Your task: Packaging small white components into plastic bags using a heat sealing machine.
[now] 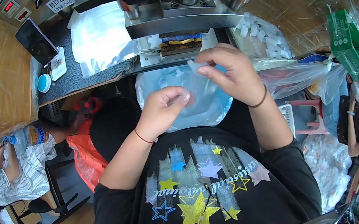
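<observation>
Above my lap, both my hands work close together. My right hand pinches a small translucent plastic piece between thumb and fingers, just in front of the press. Lower and to the left, my left hand is closed with thumb and fingertips together; whatever it may hold is too small and clear to make out. Beneath both hands lies a light-blue plastic bag, spread open on my lap. The metal press stands just beyond, with a small blue-and-yellow die block under its bar.
Small white plastic pieces lie heaped right of the press. Clear plastic sheets are stacked at its left, near a phone and a round teal-rimmed container. A green box sits far right. People work on both sides.
</observation>
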The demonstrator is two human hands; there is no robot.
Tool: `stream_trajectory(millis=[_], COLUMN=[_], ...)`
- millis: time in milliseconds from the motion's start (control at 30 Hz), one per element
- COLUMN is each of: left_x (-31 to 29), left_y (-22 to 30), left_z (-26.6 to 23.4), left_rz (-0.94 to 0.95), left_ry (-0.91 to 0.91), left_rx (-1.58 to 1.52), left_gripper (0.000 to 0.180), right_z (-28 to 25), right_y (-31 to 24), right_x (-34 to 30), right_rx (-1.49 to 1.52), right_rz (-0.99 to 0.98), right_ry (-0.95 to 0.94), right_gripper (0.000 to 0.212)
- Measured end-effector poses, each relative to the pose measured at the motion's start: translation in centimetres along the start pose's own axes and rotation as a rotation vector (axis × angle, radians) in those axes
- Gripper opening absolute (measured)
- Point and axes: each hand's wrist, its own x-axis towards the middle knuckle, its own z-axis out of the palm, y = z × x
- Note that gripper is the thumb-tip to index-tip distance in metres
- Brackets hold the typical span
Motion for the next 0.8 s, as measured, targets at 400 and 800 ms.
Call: stream_trajectory(millis=[400,800], left_x=[3.1,5.0], left_y=[0.0,1.7], left_z=[-1.3,-7.3], left_rz=[-0.245,0.414], left_ry=[-0.156,0.774], left_rx=[-0.409,0.600], left_gripper=[0.026,0.049], right_z=[-6.3,-4.0], right_y=[8.9,13.0], right_x=[-2.5,-5.6], right_rx=[-0.645,-0.592], right_rz=[0.332,0.456], right_ry=[-0.041,0.163], right_gripper=[0.029,0.034])
